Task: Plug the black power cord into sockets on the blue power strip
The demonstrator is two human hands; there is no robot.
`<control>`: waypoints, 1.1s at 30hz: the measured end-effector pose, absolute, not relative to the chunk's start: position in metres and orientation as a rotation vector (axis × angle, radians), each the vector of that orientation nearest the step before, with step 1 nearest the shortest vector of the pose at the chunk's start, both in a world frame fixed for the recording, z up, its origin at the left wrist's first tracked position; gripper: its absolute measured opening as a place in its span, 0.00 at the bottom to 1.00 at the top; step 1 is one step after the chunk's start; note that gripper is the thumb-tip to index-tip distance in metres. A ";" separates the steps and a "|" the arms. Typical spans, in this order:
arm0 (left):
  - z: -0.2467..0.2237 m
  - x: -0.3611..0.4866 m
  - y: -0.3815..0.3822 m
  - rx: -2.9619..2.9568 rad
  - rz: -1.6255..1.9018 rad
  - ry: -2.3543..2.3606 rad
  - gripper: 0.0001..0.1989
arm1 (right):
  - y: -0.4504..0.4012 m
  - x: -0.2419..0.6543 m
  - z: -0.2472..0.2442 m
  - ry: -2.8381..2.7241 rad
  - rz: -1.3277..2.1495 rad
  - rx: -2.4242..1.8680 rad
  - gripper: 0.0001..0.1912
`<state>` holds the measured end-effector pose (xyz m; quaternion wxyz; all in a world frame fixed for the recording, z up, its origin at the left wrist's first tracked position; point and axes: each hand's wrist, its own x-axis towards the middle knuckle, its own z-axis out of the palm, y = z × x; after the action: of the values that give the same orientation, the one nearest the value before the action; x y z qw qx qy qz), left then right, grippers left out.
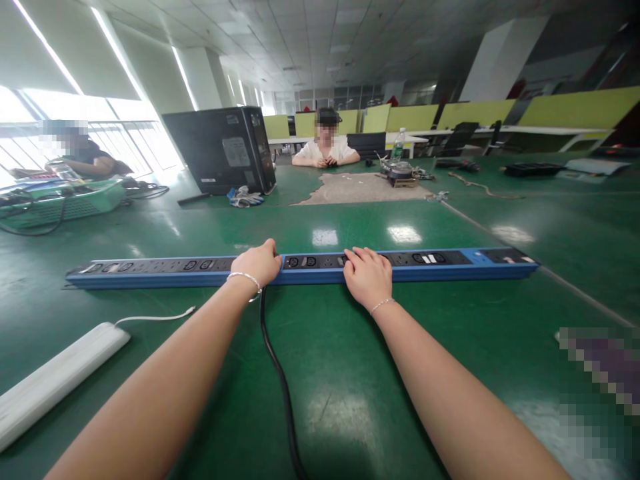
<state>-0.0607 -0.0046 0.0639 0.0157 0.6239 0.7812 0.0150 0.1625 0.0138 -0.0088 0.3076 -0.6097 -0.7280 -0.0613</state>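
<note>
A long blue power strip with a row of black sockets lies across the green table. My left hand is closed at its middle, fingers curled over something I cannot make out; a black cable runs from beneath this hand toward the near edge. To the right, my right hand rests on the strip's top, its fingers bent over the far side and spread slightly. The undersides of both hands are hidden.
A white power strip lies at the near left. Further back are a green basket, a black computer case, gloves, a bottle beside a metal device, and two people. A blurred object is at right.
</note>
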 end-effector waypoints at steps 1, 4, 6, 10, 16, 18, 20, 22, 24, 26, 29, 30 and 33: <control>0.065 -0.061 -0.004 1.949 0.033 2.422 0.18 | 0.014 0.163 -0.009 -1.926 -0.162 -1.611 0.19; 0.066 -0.061 -0.003 1.965 0.000 2.407 0.18 | 0.014 0.163 -0.009 -1.928 -0.165 -1.614 0.19; 0.067 -0.061 -0.004 1.950 0.011 2.410 0.18 | 0.014 0.163 -0.009 -1.929 -0.168 -1.612 0.20; 0.063 -0.054 -0.013 1.914 0.085 2.448 0.18 | 0.014 0.163 -0.009 -1.926 -0.171 -1.605 0.19; 0.057 -0.044 -0.021 1.856 0.176 2.540 0.18 | 0.015 0.163 -0.009 -1.930 -0.174 -1.610 0.19; 0.057 -0.045 -0.021 1.852 0.198 2.535 0.17 | 0.015 0.163 -0.009 -1.926 -0.175 -1.613 0.19; 0.058 -0.046 -0.020 1.854 0.211 2.522 0.16 | 0.015 0.163 -0.009 -1.922 -0.176 -1.615 0.19; 0.059 -0.046 -0.020 1.847 0.212 2.534 0.16 | 0.015 0.163 -0.009 -1.923 -0.175 -1.616 0.19; 0.060 -0.046 -0.020 1.838 0.216 2.562 0.16 | 0.014 0.163 -0.009 -1.925 -0.172 -1.618 0.19; 0.060 -0.046 -0.021 1.839 0.227 2.580 0.17 | 0.014 0.163 -0.009 -1.925 -0.174 -1.621 0.19; 0.059 -0.046 -0.022 1.846 0.244 2.577 0.17 | 0.014 0.163 -0.009 -1.926 -0.184 -1.618 0.19; 0.058 -0.046 -0.022 1.846 0.248 2.575 0.17 | 0.014 0.163 -0.009 -1.927 -0.187 -1.615 0.19; 0.056 -0.046 -0.021 1.839 0.266 2.569 0.17 | 0.015 0.163 -0.010 -1.931 -0.193 -1.608 0.19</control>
<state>-0.0455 -0.0210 0.0557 -0.0147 0.5800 0.8102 0.0838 0.1633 0.0147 -0.0098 0.3058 -0.6076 -0.7294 -0.0727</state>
